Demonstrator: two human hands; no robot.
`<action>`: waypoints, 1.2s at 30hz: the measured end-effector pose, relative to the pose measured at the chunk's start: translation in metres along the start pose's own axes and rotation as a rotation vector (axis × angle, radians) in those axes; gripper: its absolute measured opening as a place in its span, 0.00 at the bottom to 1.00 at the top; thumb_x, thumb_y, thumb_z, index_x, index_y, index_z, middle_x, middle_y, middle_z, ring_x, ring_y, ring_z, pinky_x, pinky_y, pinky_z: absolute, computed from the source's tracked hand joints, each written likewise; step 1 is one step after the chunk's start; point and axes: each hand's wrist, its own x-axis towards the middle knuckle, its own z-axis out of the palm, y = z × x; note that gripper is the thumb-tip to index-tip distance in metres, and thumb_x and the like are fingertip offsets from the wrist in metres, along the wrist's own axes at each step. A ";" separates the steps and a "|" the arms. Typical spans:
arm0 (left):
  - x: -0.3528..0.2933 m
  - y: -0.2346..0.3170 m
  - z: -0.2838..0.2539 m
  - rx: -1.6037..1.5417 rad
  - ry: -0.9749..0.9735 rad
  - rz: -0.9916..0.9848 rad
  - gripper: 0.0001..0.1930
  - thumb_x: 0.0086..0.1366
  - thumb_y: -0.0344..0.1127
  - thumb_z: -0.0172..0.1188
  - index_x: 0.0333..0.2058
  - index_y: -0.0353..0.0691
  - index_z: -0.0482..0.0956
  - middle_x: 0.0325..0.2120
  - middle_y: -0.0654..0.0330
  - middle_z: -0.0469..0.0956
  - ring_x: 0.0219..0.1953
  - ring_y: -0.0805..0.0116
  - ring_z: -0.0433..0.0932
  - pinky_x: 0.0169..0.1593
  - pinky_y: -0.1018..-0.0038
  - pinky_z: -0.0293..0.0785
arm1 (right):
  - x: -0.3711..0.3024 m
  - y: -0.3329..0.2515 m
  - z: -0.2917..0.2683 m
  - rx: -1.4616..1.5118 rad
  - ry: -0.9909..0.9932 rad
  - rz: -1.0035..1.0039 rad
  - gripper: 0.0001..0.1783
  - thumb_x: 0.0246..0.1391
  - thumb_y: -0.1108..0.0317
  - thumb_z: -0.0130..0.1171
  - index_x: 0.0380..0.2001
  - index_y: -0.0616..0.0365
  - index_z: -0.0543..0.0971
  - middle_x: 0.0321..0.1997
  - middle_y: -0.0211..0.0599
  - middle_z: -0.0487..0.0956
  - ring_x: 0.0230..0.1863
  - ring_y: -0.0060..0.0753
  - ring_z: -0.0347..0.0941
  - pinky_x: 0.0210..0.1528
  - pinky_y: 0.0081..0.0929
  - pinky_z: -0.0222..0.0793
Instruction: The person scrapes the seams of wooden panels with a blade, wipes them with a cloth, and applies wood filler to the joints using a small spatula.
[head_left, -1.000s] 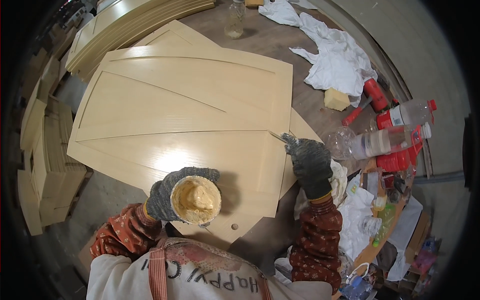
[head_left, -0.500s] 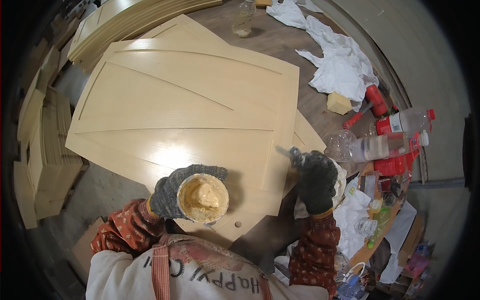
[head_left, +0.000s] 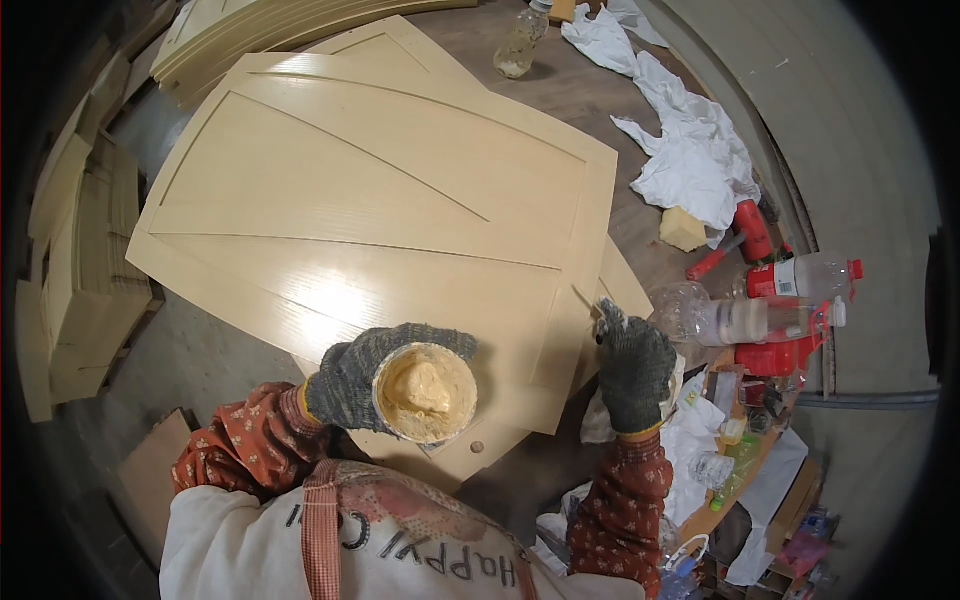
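My left hand (head_left: 385,375), in a dark grey knitted glove, is wrapped round an open round tub (head_left: 378,392) tilted toward me. Pale yellow putty (head_left: 425,392) fills it, smeared up the inner wall. To the right, my gloved right hand (head_left: 637,372) is closed on a thin putty knife (head_left: 584,298); its blade points up and left, seen nearly edge-on, and the fingers hide its handle. Tip and tub are well apart. Beneath both hands lies a cream door panel (head_left: 330,210) with grooved lines, on top of another panel (head_left: 625,285) set at an angle.
Stacked cream panels stand at the far left (head_left: 300,30) and on the left side (head_left: 95,270). Along the right are white rags (head_left: 695,150), a yellow sponge (head_left: 683,229), a red-handled tool (head_left: 715,258) and plastic bottles (head_left: 800,277). A jar (head_left: 522,45) stands at the back.
The putty knife has turned from a broader, blurred look to nearly edge-on. The tub has shifted slightly right in the picture, while the whole view has tilted a little.
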 end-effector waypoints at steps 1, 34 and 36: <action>0.001 0.000 0.001 -0.016 -0.005 0.004 0.41 0.46 0.40 0.77 0.58 0.37 0.68 0.53 0.55 0.74 0.52 0.65 0.76 0.56 0.70 0.73 | 0.005 0.001 0.005 -0.058 0.091 -0.027 0.12 0.53 0.68 0.55 0.41 0.50 0.81 0.24 0.39 0.74 0.27 0.45 0.72 0.28 0.41 0.65; -0.059 -0.087 0.022 -0.898 -0.115 -0.314 0.29 0.59 0.34 0.65 0.57 0.34 0.67 0.52 0.52 0.72 0.50 0.64 0.76 0.54 0.71 0.76 | -0.038 -0.105 0.032 -0.353 0.007 0.072 0.32 0.48 0.71 0.52 0.55 0.82 0.61 0.11 0.40 0.73 0.11 0.43 0.70 0.15 0.42 0.63; -0.088 -0.119 0.015 -1.000 0.012 -0.294 0.26 0.63 0.36 0.61 0.57 0.34 0.67 0.52 0.51 0.73 0.49 0.65 0.77 0.52 0.72 0.78 | -0.058 -0.109 0.048 -0.370 0.019 0.030 0.33 0.48 0.71 0.52 0.56 0.83 0.60 0.10 0.39 0.72 0.10 0.41 0.69 0.14 0.41 0.62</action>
